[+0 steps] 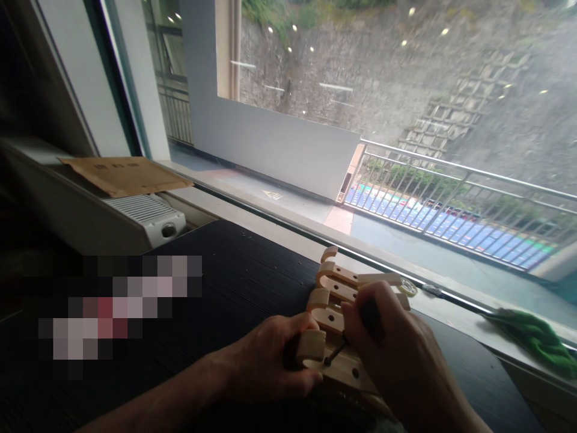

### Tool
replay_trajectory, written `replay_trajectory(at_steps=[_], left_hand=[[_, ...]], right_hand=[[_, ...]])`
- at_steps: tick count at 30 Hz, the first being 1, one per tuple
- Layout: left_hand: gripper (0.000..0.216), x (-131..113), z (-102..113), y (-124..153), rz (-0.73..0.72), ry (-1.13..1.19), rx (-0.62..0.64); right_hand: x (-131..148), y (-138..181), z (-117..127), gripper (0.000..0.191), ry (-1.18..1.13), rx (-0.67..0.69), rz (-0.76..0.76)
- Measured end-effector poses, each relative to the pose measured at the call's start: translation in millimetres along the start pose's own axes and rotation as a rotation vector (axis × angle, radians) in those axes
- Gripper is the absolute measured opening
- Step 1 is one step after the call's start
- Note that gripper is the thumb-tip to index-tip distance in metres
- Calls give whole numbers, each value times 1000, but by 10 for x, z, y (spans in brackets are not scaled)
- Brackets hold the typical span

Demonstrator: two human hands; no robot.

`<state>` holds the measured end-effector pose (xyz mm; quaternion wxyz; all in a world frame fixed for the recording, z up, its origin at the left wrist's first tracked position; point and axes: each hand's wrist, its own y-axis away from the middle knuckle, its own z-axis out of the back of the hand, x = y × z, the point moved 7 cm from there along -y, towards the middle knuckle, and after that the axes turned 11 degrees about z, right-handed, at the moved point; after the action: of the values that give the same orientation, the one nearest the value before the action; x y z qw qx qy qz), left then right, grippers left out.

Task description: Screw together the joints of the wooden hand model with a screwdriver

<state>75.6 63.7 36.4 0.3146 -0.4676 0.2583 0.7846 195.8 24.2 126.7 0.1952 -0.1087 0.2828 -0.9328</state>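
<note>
A light wooden assembly (pixel 336 320) of slats with curved hook-like ends and dark drilled holes rests on the black table. My left hand (pixel 274 358) is closed around the near curved end, thumb and fingers on either side of it. In my right hand (pixel 396 346) is a screwdriver (pixel 337 353), its dark handle partly covered by my fingers. The shaft slants down to the left, and its tip meets a dark spot, perhaps a screw head, on the nearest slat. My right hand hides part of the assembly's right side.
Behind the assembly, a roll of tape (pixel 408 287) lies near the window-side edge of the table (pixel 229 255). A green cloth (pixel 536 337) sits on the sill to the right. On the left, a brown envelope (pixel 130 175) lies on a white vented unit (pixel 151 218). A blurred patch covers the left tabletop.
</note>
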Motion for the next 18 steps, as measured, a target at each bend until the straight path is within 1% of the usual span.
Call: replay_trajectory(at_steps=[4, 6, 9, 11, 13, 16, 18], left_hand=[[23, 24, -9, -8, -6, -16, -14], [23, 25, -8, -10, -17, -11, -29], [24, 13, -11, -7, -28, -22, -34], [24, -2, -2, 1, -38, -32, -42], [23, -10, 12, 7, -41, -44, -57], [25, -19, 25, 13, -52, -49, -64], [28, -26, 27, 18, -64, -43, -54]], right_hand=[[-41, 34, -54, 23, -94, 114, -6], [-35, 54, -83, 24, -84, 110, -28], [6, 62, -84, 21, -11, 51, -64], [50, 33, -74, 20, 1, 77, -60], [98, -27, -39, 20, -2, 175, -34], [178, -139, 66, 17, 11, 387, 35], [233, -195, 111, 19, -30, 523, 87]])
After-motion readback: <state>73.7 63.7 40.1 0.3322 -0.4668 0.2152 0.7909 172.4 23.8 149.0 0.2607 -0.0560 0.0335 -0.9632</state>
